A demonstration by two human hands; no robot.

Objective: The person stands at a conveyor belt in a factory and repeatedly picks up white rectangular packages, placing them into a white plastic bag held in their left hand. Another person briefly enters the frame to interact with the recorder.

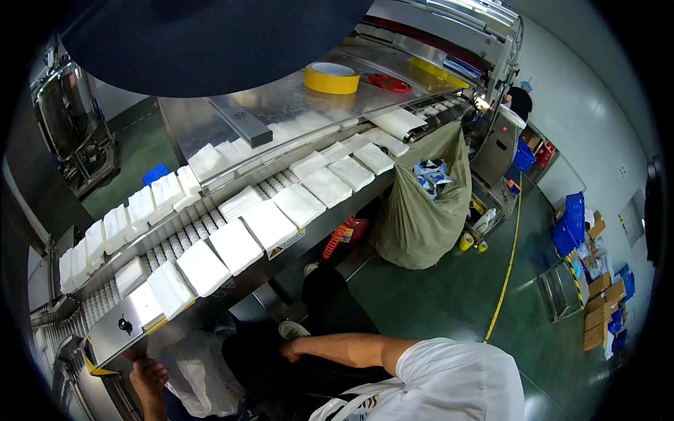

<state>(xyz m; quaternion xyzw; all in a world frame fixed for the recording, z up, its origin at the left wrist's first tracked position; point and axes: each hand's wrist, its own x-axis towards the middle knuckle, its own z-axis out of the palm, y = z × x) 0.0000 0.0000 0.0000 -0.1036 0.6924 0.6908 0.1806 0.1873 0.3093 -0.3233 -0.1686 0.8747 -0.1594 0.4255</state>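
My left hand [147,379] is at the lower left, beside the metal end of the conveyor [123,330]. Its fingers are curled in, and whatever they may hold is hidden. My right hand [291,349] rests low over my dark trousers, next to a light shoe [292,330]; its fingers barely show. A row of folded white cloth-like stacks [235,245] lies along the conveyor's near ledge, above both hands. More white stacks [130,214] line the far side, with the ribbed roller track [184,237] between the rows.
Yellow tape [331,78] and a red ring-shaped item [390,83] lie on the steel machine top. An olive sack [425,210] with blue-white wrappers hangs at the conveyor's right. A white plastic bag [203,372] lies by my legs. Blue crates [570,224] and cartons stand far right; another person [520,102] is beyond.
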